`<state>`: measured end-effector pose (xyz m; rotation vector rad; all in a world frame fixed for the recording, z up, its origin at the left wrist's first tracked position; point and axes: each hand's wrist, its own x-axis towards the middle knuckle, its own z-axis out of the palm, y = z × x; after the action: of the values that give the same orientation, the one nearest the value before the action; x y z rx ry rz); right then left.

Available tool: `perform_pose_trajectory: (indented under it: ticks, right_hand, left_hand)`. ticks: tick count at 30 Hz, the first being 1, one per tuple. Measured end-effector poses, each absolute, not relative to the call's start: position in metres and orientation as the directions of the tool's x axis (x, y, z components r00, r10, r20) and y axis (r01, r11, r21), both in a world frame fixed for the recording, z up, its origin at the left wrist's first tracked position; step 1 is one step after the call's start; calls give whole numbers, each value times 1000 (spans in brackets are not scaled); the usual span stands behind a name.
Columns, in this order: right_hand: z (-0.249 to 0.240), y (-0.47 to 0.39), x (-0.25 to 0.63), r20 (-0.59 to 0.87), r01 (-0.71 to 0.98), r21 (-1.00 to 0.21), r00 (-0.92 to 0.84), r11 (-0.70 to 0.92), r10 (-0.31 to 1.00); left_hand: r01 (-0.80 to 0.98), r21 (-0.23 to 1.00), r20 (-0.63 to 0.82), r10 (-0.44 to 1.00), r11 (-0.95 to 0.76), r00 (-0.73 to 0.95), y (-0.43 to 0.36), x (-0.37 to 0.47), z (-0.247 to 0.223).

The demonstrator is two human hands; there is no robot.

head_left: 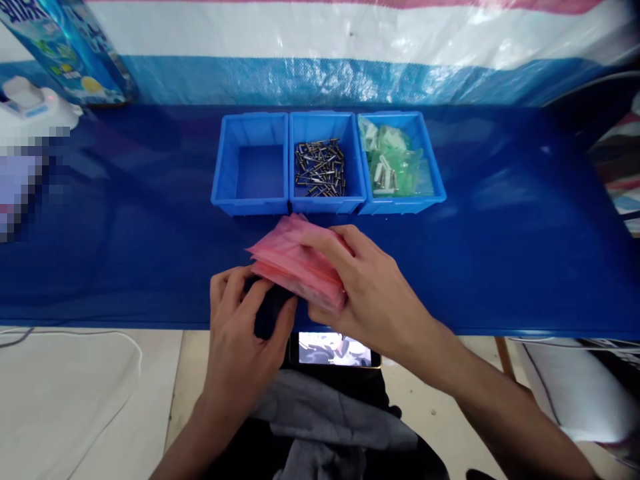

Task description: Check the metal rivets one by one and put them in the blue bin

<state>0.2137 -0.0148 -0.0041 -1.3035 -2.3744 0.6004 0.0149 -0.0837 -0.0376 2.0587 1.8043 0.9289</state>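
Observation:
My right hand point(355, 287) grips a stack of pink plastic bags point(295, 257) over the front part of the blue table, thumb on top and fingers beneath. To the left, my left hand point(245, 313) has its fingers bent and spread apart, with the fingertips at the lower left edge of the bags. Whether those fingertips press on the bags is hard to see. Just behind the bags stands the middle blue bin point(327, 203), which holds many metal pop rivets point(320, 167).
A left blue bin point(250, 203) and a right blue bin point(437, 193) holding green bags point(400, 160) with white pieces flank the middle one. A lit phone point(335, 350) lies below the table edge. A white device point(35, 107) and blue packet point(75, 53) stand far left.

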Motion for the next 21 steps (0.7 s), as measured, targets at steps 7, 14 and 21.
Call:
perform_pose_trajectory:
  ticks: [7, 14, 21]
  right_hand:
    - [-7, -32, 196, 44, 231, -965, -309, 120, 950]
    - [-7, -39, 172, 38, 134, -989, -174, 62, 984]
    - [13, -35, 200, 59, 685, -481, -597, 547, 800]
  left_hand:
    - [112, 992, 73, 987, -57, -142, -96, 20, -26]
    - [-149, 989, -44, 963, 4, -265, -80, 21, -22]
    - [-16, 1000, -24, 966, 20, -258, -66, -11, -28]
